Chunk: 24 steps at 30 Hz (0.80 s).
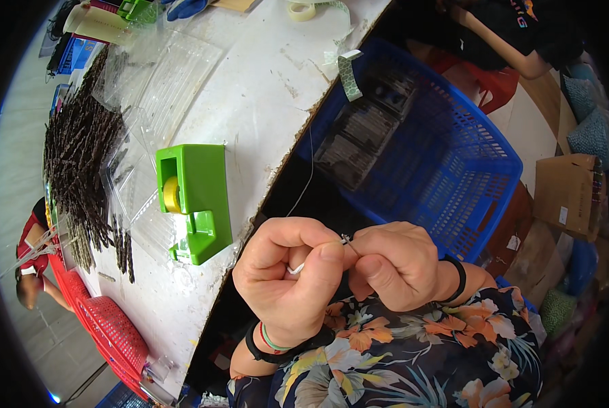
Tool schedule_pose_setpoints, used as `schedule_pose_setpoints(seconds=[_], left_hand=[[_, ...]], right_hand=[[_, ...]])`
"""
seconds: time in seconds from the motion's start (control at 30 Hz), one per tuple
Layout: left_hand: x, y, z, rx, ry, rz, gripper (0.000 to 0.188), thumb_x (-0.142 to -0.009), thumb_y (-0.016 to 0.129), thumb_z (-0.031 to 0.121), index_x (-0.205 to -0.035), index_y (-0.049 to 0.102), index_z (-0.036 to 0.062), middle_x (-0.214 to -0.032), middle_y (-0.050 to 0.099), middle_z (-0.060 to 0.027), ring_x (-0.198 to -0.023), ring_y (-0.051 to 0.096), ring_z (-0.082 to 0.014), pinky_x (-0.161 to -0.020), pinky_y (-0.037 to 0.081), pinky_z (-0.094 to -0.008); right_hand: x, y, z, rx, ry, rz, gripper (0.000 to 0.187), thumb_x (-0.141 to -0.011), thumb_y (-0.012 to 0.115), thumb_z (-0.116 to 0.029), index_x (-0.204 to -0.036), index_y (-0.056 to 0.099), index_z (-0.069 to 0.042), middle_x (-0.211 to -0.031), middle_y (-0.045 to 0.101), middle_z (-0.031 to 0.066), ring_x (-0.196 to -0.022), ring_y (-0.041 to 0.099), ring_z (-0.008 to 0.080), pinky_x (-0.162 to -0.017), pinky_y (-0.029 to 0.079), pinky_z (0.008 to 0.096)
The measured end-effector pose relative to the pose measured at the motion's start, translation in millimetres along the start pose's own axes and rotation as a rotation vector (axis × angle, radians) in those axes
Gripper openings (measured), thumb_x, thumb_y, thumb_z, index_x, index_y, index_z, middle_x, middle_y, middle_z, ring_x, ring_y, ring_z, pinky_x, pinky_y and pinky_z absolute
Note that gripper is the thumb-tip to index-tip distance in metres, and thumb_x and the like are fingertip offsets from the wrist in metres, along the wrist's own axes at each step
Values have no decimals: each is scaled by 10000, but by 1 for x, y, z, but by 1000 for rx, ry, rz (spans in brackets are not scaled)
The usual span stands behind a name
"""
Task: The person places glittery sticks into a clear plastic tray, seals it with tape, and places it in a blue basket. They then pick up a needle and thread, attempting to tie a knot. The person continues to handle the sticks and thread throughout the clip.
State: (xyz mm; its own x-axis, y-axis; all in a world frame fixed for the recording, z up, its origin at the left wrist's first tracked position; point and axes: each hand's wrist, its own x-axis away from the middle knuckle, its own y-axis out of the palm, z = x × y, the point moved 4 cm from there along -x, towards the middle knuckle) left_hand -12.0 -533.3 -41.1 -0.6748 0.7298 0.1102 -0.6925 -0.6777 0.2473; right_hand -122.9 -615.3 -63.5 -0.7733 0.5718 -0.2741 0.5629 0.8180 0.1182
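Note:
In front of my chest, just off the table's edge, both hands are close together with fingertips nearly meeting. My left hand (291, 279) is closed in a pinch. A thin white cord-like piece (296, 269) shows between its curled fingers. My right hand (398, 265) is also closed, thumb against the index finger. Between the two sets of fingertips is a tiny pale, shiny bit (346, 239), too small to name. A fine pale thread (310, 170) hangs beside the table edge above my left hand; where it ends is hidden.
A green tape dispenser (213, 197) stands on the white table (264, 88). Dark twisted strands (80, 149) and clear plastic trays (182, 75) lie beyond. Right of the table is a blue basket (467, 136) holding packs; red baskets (114, 333) stand left. Other people are nearby.

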Motion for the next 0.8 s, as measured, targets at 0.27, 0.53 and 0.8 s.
schedule_pose_setpoints(seconds=[0.27,0.53,0.8], left_hand=[[0,1,0,18,1,-5,90,-855,643,-80,-936,622,-49,-703,601,-5,-624,547,-20,-578,424,-160],[0,2,1,8,-14,-14,122,-852,648,-79,-971,631,-62,-673,551,27,-607,516,-10,-574,416,-155],[0,-3,-2,-24,-5,-47,140,-840,651,-83,-979,646,-71,-656,511,53,-583,434,14,-554,388,-148]], right_hand=[[0,1,0,-1,9,-12,140,-972,567,-73,-968,675,15,-620,609,57,-514,600,171,-488,459,288],[2,2,1,7,18,-3,125,-961,577,-66,-956,676,9,-617,606,60,-511,597,180,-487,457,294],[1,1,0,58,-6,1,102,-945,597,-62,-941,677,1,-627,608,67,-520,602,193,-492,460,302]])
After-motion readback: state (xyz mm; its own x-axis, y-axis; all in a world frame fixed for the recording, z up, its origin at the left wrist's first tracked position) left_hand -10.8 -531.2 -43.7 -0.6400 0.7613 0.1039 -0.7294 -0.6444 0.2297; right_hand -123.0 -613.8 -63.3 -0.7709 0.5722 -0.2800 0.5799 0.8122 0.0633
